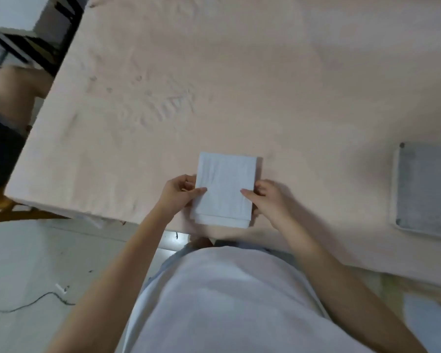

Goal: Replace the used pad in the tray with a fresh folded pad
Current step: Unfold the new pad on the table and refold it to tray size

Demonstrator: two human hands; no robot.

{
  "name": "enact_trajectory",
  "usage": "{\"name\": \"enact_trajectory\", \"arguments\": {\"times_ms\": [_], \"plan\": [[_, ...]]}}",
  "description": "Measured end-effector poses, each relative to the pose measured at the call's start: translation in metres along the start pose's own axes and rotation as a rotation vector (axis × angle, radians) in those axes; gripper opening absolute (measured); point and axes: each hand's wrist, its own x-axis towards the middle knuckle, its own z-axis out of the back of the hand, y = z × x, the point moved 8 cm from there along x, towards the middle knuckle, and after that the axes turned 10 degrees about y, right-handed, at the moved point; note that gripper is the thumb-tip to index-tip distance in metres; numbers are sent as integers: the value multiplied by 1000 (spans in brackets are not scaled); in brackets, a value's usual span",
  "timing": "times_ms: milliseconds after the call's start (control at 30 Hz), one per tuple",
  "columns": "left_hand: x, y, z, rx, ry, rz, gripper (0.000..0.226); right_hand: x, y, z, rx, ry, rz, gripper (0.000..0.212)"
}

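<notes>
1. table [214,98]: pinkish top. Its left edge runs diagonally up from the near-left corner, with floor [23,263] below it. The near edge passes just under the folded pad.
2. Left of the folded pad: bare table out to the left edge. Beyond the pad, bare surface with faint smudges and scuff marks.
3. left hand [177,193]: grips the folded pad's left edge, thumb on top, fingers curled behind and under. Closed on it, not flat.
4. folded pad [224,191]: white, rectangular, layered, with the lower layers stepping out at the near end. It sits at the table's near edge, between both hands; cannot tell if it rests on the surface or is lifted slightly.
5. right hand [267,200]: pinches the pad's right edge, thumb on the top face, fingers tucked behind.
6. Right of the pad: an open strip of table, then the tray [395,187], well apart and cut by the frame edge. A grey pad [428,189] lies flat inside it.
</notes>
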Motion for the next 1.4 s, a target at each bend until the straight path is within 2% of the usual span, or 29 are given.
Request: {"name": "enact_trajectory", "arguments": {"times_ms": [67,300,400,600,767,967,1067,1100,1167,1267,1333,1400], "plan": [[2,5,0,42,7,17,18,-5,-4,-1,-3,-24,-2,24],[9,5,16,173,61,-31,24,-12,-7,-16,-18,-118,21,24],[11,5,23,260,70,-61,23,-11,-4,-23,-69,-166,16,17],[11,4,22,411,84,-141,29,-13,1,-26,-172,-266,21,19],[10,0,23,481,88,-172,34,-12,10,-30,-428,-261,-34,28],[12,-1,20,569,89,-172,35,-4,3,-27,-611,-281,-163,36],[12,-4,19,687,96,-173,35,-12,19,-32,-902,-337,-153,28],[10,-6,19,759,87,-178,38,-15,21,-32,-985,-373,-140,39],[4,-15,18,909,24,-299,37,-21,25,-32,-1063,-462,-54,55],[-14,-33,6,1114,-73,-776,29,-28,29,-40,-1166,-447,241,57],[-22,-33,-3,1141,-9,-958,35,-31,25,-46,-1219,-359,363,70],[-24,-27,-8,1159,92,-995,51,-36,25,-44,-1268,-361,425,78]]}}
